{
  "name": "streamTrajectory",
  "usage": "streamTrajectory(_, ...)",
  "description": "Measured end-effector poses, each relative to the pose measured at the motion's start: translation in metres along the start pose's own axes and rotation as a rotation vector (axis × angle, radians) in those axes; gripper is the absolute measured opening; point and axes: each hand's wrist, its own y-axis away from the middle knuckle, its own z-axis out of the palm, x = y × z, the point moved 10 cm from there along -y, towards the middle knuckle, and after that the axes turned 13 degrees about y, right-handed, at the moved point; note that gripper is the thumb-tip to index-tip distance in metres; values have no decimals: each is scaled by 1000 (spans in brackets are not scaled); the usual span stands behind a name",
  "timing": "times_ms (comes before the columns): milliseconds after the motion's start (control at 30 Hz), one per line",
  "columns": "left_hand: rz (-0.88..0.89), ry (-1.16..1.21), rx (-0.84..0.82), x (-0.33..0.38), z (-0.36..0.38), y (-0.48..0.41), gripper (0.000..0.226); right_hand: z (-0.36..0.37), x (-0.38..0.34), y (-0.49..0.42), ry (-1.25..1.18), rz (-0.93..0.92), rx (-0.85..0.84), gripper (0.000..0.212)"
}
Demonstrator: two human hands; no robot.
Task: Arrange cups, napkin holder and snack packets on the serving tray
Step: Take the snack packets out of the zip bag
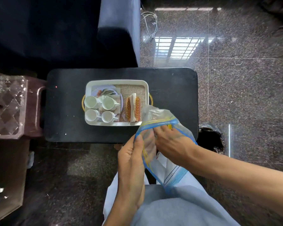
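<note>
A white serving tray with gold handles sits on a small black table. Several white cups stand on a floral plate in its left half. A gold wire napkin holder with napkins stands in the right half on a burlap mat. In front of the table I hold a clear zip bag with a blue and yellow seal. My left hand pinches the bag's mouth edge. My right hand grips the opposite edge, fingers partly inside. A small yellow item shows in the bag.
A dark sofa stands behind the table. A maroon stool with a glass top is at the left. A black bin bag lies right of the table. Loose cables lie on the polished granite floor.
</note>
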Motion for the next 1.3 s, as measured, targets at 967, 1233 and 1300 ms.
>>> streamTrajectory(967,-27,-48,203,22,-96,2,32,-81,44,49,-837,-3,632,17)
streamTrajectory(1233,-37,-157,276,29,-121,1,34,-94,72,60,-1239,225,673,14)
streamTrajectory(1300,-39,-164,279,28,-124,0,33,-88,80,64,-1370,345,723,11)
